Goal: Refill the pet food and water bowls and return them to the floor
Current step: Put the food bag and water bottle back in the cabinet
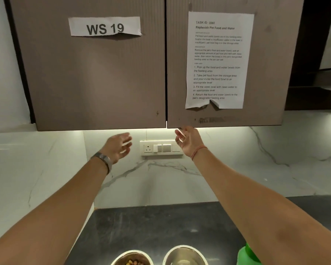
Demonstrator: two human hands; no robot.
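Two steel bowls stand on the dark countertop [141, 226] at the bottom edge of the view. The left bowl [132, 259] holds some kibble. The right bowl [184, 255] looks bare inside. Both arms stretch up toward the wall cabinet. My left hand [118, 147] is open with fingers apart, below the left cabinet door [90, 73]. My right hand [187, 142] is open too, its fingertips just under the bottom edge of the right cabinet door [266, 73]. Neither hand holds anything.
A green plastic container [246, 255] sits at the right of the bowls, partly behind my right forearm. A switch and socket panel [161, 148] is on the marble backsplash between my hands. A paper label and a task sheet [218, 60] are taped to the doors.
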